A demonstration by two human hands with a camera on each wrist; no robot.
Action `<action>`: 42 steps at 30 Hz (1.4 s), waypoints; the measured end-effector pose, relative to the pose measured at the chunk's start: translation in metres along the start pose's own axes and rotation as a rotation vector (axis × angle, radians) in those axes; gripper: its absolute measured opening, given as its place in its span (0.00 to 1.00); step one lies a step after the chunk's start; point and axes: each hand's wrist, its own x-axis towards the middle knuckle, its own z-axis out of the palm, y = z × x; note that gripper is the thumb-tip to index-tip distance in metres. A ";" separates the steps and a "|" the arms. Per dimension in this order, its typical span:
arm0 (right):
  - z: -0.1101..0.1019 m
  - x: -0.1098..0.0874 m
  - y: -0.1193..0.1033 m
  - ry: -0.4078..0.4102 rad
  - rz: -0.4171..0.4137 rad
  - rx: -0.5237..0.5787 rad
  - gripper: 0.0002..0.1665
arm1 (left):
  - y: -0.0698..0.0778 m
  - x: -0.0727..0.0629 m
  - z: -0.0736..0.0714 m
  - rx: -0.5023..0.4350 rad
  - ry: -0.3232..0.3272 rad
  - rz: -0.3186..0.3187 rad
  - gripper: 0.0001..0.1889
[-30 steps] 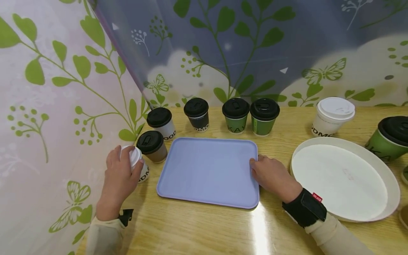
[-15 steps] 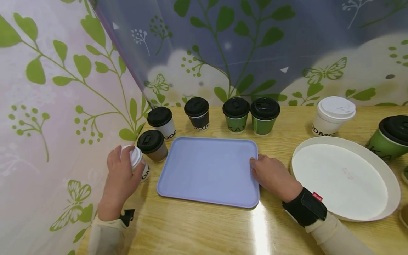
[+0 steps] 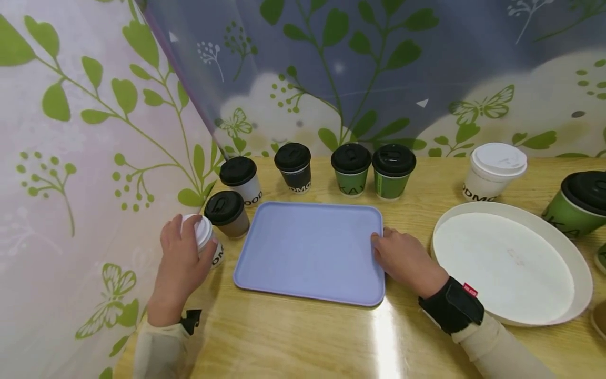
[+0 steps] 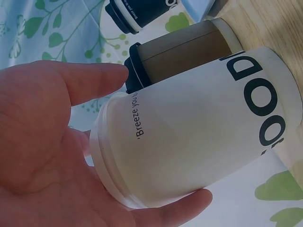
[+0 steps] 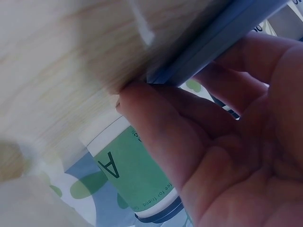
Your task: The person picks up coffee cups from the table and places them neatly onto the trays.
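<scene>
**Leaf-printed walls [image 3: 97, 200] are bordering a wooden counter [image 3: 284, 337] at its left and back**

You are holding the white cup [image 3: 218, 256] with your left hand [image 3: 179, 266]; it is standing upright on the counter at the far left, close to the wall. Your left fingers are spreading over and around its white lid, and the left wrist view is showing them gripping it from opposite sides near the top. Dark lettering is running round the cup's lower part.

Your right hand [image 3: 408, 260] is holding the lavender tray [image 3: 310, 255], which is lying to the right of that cup. Its fingers are pinching the tray's right edge, one fingertip showing over the rim.

Just beyond the white cup, the brown cup [image 3: 236, 225] is standing beside the tray's left edge; you cannot tell whether the two cups are touching. Behind it, a black-lidded white cup [image 3: 248, 188] is standing near the corner. Along the back, a dark cup [image 3: 295, 179] and two green cups [image 3: 351, 183] are standing beyond the tray, the green pair close together.

Farther right, a round white tray [image 3: 504, 268] is lying beside your right wrist, which is wearing a black band [image 3: 452, 305]. A white-lidded cup [image 3: 490, 179] is standing behind that tray, and a larger-looking green cup [image 3: 570, 213] is standing at its far right side. Two more items are being cut off by the right border.
</scene>
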 end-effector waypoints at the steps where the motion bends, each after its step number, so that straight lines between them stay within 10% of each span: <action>1: 0.000 0.000 0.000 -0.001 0.002 0.000 0.08 | 0.000 0.000 0.000 -0.004 0.002 0.007 0.26; 10: 0.002 -0.003 -0.002 0.005 -0.017 -0.027 0.10 | -0.004 -0.001 0.001 -0.036 0.030 0.072 0.24; 42: 0.001 0.000 0.000 0.002 -0.005 -0.043 0.11 | 0.013 0.002 -0.004 -0.084 0.090 -0.164 0.36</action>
